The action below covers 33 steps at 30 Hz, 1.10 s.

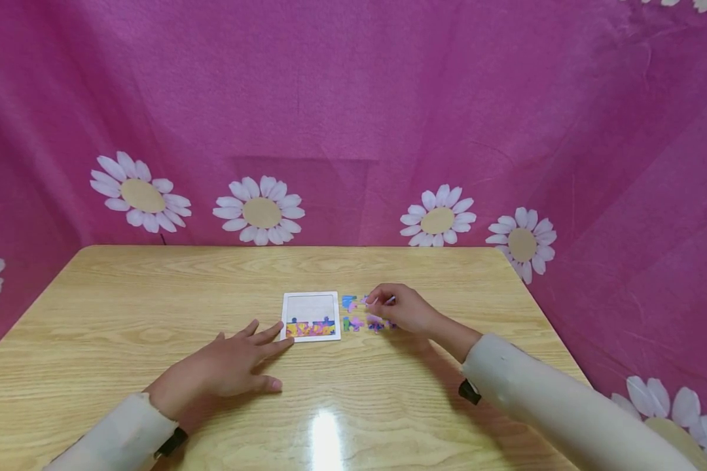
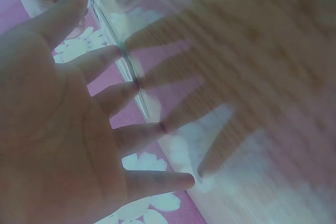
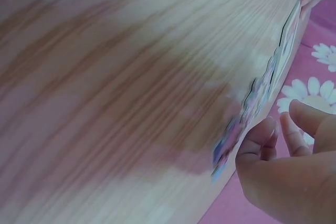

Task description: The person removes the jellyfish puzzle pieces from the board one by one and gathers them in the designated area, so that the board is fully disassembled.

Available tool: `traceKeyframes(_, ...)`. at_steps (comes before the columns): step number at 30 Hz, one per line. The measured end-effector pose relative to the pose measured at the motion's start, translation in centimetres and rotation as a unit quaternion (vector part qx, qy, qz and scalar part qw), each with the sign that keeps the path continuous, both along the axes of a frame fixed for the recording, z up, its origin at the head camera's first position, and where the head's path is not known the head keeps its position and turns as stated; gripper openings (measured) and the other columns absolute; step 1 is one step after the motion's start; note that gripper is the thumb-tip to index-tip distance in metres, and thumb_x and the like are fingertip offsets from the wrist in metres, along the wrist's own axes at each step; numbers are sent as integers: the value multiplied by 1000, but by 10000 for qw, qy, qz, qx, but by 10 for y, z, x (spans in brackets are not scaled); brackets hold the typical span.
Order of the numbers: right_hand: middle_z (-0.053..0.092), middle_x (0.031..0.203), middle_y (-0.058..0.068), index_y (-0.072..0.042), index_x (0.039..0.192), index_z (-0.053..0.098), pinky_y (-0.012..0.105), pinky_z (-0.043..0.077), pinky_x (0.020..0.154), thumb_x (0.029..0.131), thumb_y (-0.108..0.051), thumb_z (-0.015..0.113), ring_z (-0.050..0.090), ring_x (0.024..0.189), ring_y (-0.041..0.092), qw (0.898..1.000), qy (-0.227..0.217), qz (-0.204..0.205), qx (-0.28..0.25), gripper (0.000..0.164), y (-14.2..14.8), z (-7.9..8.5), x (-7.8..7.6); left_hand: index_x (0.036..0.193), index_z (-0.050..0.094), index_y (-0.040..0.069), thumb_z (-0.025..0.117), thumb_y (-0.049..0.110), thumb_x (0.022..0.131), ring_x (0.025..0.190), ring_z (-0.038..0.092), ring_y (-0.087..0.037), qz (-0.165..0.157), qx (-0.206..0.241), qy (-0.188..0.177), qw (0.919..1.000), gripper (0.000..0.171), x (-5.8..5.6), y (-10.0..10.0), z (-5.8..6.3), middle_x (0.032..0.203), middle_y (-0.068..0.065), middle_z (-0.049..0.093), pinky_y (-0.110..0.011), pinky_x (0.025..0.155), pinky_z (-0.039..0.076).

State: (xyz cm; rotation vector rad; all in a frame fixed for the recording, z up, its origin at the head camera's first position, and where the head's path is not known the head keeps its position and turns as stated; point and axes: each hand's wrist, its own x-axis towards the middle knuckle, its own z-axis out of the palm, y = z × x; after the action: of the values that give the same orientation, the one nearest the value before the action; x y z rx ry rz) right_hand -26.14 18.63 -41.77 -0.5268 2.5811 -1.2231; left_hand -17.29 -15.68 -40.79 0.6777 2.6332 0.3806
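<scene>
A white-framed puzzle tray lies on the table with a strip of joined yellow, pink and blue pieces along its near side. My left hand is spread flat, fingertips at the tray's left lower edge. The left wrist view shows its palm and straight fingers. Just right of the tray, my right hand hovers low with fingers bent, pinching a small puzzle piece mostly hidden by the fingers. In the right wrist view, the thumb and fingers of the right hand curl together beside the loose pieces.
Loose puzzle pieces in blue, green, pink and purple lie between the tray and the right hand, some partly under it. The wooden table reaches back to a magenta curtain printed with white daisies.
</scene>
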Motion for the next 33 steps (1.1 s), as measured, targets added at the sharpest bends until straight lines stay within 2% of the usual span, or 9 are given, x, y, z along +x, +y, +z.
traceKeyframes(6,63,89,5,-4,106,71,26,44,58,100,-13,68,53,72,12,9998,-6,161,-98,11,-21,0,1,160,41,31,66,65,91,154,19,-49,-43,43,9,10000,81,0,0,1,171,-1,26,-87,103,18)
traceKeyframes(14,63,89,4,-2,111,70,25,46,58,99,-8,68,56,69,13,9985,-238,323,-370,13,-50,0,5,160,40,30,67,63,92,154,18,-51,-75,83,-60,9999,80,-1,-1,0,171,-2,26,-87,102,22)
traceKeyframes(26,66,86,1,-2,110,71,22,47,67,97,-7,70,57,75,9,9964,-331,664,-412,14,-91,-3,9,160,41,28,66,62,93,153,19,-51,-142,111,-27,9998,79,0,-1,0,171,-4,26,-87,101,23)
traceKeyframes(33,71,89,8,3,110,70,19,51,67,95,1,68,63,75,7,9931,-449,872,-636,15,-108,-6,11,160,42,27,66,60,93,153,19,-52,-168,148,30,9997,78,2,-2,0,170,-5,27,-87,101,24)
